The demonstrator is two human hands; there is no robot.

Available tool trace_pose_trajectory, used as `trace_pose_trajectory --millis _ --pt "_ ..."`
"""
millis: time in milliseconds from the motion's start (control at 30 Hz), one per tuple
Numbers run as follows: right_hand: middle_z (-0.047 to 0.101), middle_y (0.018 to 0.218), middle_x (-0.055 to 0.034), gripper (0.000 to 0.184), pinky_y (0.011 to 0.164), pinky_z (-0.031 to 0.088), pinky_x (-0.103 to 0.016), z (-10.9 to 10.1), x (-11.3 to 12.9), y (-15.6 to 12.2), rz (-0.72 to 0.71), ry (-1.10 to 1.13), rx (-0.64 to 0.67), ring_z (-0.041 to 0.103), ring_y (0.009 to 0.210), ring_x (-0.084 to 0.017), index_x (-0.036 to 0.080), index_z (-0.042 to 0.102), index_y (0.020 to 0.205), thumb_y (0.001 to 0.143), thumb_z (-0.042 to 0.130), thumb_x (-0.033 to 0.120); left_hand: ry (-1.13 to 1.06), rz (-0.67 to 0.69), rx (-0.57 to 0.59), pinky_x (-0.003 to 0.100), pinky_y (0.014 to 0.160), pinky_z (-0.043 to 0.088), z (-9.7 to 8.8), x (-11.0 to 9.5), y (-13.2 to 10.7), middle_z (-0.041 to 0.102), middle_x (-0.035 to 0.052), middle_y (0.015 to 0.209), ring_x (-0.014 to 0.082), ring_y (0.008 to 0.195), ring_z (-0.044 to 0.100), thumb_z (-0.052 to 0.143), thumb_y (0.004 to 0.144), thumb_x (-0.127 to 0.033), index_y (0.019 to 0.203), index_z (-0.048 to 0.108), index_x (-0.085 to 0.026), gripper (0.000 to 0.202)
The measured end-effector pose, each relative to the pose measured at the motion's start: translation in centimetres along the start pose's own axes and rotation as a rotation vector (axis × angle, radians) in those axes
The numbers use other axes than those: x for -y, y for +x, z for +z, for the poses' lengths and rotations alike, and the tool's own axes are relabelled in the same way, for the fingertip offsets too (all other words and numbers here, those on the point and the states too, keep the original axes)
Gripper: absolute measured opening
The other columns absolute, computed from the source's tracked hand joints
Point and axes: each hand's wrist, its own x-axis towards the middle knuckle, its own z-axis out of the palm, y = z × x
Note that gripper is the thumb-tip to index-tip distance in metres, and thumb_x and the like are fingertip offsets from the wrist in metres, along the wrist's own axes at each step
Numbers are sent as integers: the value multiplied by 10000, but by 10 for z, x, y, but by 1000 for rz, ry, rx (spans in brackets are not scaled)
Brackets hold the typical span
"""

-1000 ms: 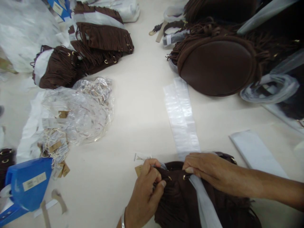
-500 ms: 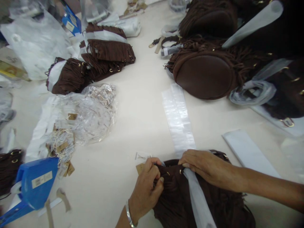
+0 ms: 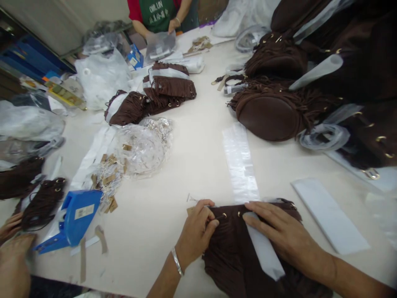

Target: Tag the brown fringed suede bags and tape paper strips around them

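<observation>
A dark brown fringed bag (image 3: 229, 256) with gold eyelets lies at the table's near edge. My left hand (image 3: 197, 231), a silver bangle at its wrist, pinches the bag's top left corner beside an eyelet. My right hand (image 3: 285, 236) rests on the upper right of the bag, fingers stretched out along its top edge. Part of a whitish translucent strip (image 3: 263, 252) lies under the right fingers and runs down the bag's front. A small tag (image 3: 192, 198) pokes out behind my left hand.
Brown bags (image 3: 266, 107) crowd the right; more fringed bags (image 3: 170, 87) lie farther back. Left are a plastic bag (image 3: 139, 149), loose tags (image 3: 108, 178) and a blue tape dispenser (image 3: 80, 215). A folded white sheet (image 3: 330, 215) lies right. Co-workers' hands (image 3: 15, 244) show left and beyond.
The view has tilted up, bringing co-workers into sight. My right fingers have flattened over the bag's top and the strip. My left hand still pinches the corner.
</observation>
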Motion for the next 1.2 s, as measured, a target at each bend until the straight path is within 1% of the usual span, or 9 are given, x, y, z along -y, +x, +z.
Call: trace_pose_trajectory --millis 167,267,333,433,500,633,767,1033,1200 --pt "431 1526 -126 677 1056 461 -486 2 -5 -17 -135 -69 134 420 1386 -282 203 405 1493 840 453 30 59 -29 -14 359 920 443 0 2 4 593 50 1197 195 1030 573 555 921 -211 958 560 -209 38" --pt "386 1556 -110 729 1073 446 -493 -10 -7 -14 -110 54 192 395 1404 -291 228 370 1516 815 505 82 -16 -45 53 336 843 483 -8 6 8 614 48 1163 156 838 591 567 933 -303 1261 492 -226 345" --pt "440 1525 -88 649 1061 462 -478 -21 -8 -3 -76 165 191 433 1378 -288 254 451 1468 835 538 141 -53 -7 130 327 851 491 -16 8 14 597 61 1227 142 836 597 522 958 -307 1360 443 -241 414" --pt "631 1324 -85 300 978 518 -454 -24 -4 18 78 230 171 593 1202 -274 248 664 1188 916 538 237 -25 65 238 322 910 481 -26 11 24 552 70 1296 168 1011 594 518 961 -309 1307 533 -255 350" --pt "679 1205 -110 203 916 538 -453 -14 1 28 185 172 135 644 1079 -272 206 683 1017 961 514 303 -2 69 307 302 870 492 -31 12 31 548 59 1275 166 988 598 563 941 -363 1275 570 -270 347" --pt "638 1252 -173 373 904 514 -481 16 9 30 186 4 18 617 1098 -311 134 592 1247 975 513 376 1 74 430 255 738 492 -37 18 45 548 34 1203 114 779 581 663 862 -474 1219 619 -288 405" --pt "645 1205 -158 445 905 493 -480 22 7 27 172 14 52 610 1077 -311 132 533 1340 969 512 376 25 89 505 245 678 477 -41 23 59 546 24 1164 90 692 545 749 768 -519 1145 665 -279 455" --pt "670 1053 -96 168 882 453 -419 14 0 28 172 189 44 619 975 -248 184 611 1076 949 502 169 15 241 560 413 993 446 -43 11 79 533 89 1277 277 1192 492 794 700 -540 1030 733 -285 422" --pt "680 959 -63 131 828 451 -372 11 -2 23 135 286 -54 623 883 -208 184 597 1042 939 524 148 -65 223 652 455 1061 408 -43 1 85 582 74 1261 286 1226 498 807 696 -512 971 743 -306 350"
